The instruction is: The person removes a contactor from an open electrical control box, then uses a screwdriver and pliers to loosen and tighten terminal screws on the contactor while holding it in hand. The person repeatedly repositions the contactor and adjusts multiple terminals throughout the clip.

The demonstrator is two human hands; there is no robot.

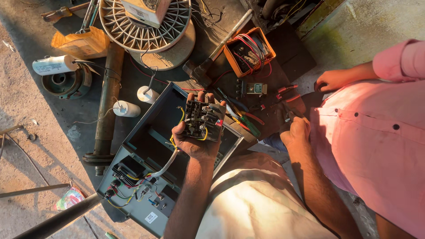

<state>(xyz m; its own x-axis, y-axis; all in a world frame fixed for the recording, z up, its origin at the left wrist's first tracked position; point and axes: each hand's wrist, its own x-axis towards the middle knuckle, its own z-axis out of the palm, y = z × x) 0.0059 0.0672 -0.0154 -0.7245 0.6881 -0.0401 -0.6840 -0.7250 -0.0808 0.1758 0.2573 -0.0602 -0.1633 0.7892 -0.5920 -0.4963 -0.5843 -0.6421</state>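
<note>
Black switch block (pixel 202 120) sits gripped in the left hand (pixel 199 141) over the grey box (pixel 150 146), its yellow wires liable to snag, while the right hand (pixel 295 132) seems closed on pliers (pixel 287 116).

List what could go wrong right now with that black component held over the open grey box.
1. The left hand cradles the black contactor block on its palm over the open grey enclosure; tipped, it may drop inside.
2. Yellow wires run from the block, so lifting it further could strain them.
3. The right hand reaches among red-handled pliers and screwdrivers crowded near the bench edge; a nudge might knock some off.
</note>
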